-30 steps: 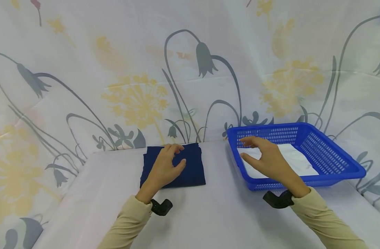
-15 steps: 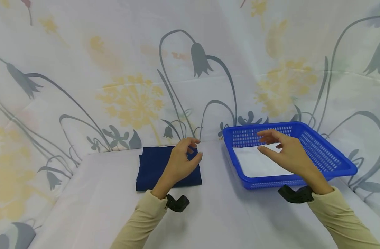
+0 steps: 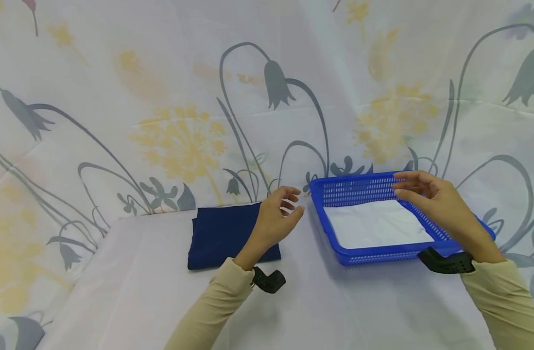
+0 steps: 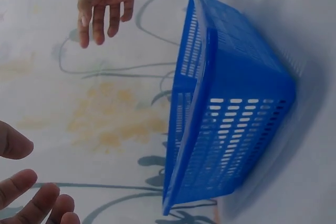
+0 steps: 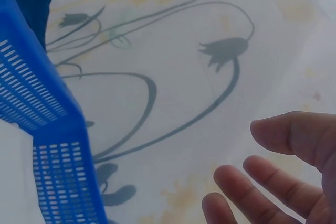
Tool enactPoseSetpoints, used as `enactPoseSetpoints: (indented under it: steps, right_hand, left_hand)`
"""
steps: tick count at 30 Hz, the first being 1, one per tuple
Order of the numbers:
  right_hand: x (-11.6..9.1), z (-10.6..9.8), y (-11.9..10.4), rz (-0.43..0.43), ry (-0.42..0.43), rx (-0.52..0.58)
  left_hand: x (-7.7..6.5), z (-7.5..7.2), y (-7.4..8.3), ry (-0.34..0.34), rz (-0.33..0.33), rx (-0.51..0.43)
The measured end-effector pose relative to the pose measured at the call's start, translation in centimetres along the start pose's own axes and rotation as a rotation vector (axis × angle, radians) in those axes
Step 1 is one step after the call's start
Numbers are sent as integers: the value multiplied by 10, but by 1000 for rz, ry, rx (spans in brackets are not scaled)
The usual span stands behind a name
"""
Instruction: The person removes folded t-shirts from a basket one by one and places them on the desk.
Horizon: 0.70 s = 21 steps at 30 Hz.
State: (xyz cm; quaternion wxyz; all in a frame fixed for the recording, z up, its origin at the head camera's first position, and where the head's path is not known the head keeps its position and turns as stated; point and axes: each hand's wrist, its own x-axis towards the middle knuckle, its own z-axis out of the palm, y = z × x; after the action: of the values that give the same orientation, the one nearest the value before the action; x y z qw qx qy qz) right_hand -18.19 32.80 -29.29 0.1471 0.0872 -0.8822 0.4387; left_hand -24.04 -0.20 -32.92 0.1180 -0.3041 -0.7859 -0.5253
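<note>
My left hand (image 3: 277, 216) hovers over the right part of a folded dark blue cloth (image 3: 220, 236), fingers loosely bent and holding nothing. My right hand (image 3: 441, 201) is raised over the right side of a blue plastic basket (image 3: 367, 253), thumb and fingers apart, with nothing between them. Inside that basket lies a flat white folded cloth (image 3: 376, 223). The left wrist view shows the basket's slotted side wall (image 4: 231, 135) with the right hand (image 4: 109, 3) above it. In the right wrist view the white cloth (image 5: 16, 177) shows at the left edge.
The basket stands on the right of a table (image 3: 153, 291) covered in pale cloth. Behind it hangs a white sheet (image 3: 170, 73) printed with grey and yellow flowers. A black wrist camera (image 3: 268, 280) is strapped to the left wrist, and another camera (image 3: 446, 261) to the right.
Both hands have moved to the right: the left toward the blue cloth's right edge, the right from the basket's left side to its right side. The view has shifted slightly.
</note>
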Motion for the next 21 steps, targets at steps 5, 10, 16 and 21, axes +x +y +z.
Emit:
enactPoseSetpoints:
  steps: [5,10,16,21]
  right_hand:
    - [1,-10,8,43,-14,55]
    - [6,-16,15,61,-29,97]
    - [11,-23,28,63,-50,173]
    - [16,-27,37,90,-72,206]
  left_hand:
    - [8,13,5,-14,-46,-85]
    - [16,26,5,-3,-100,-158]
    - [24,39,4,4,-247,-299]
    - [31,51,3,-9,-402,-416]
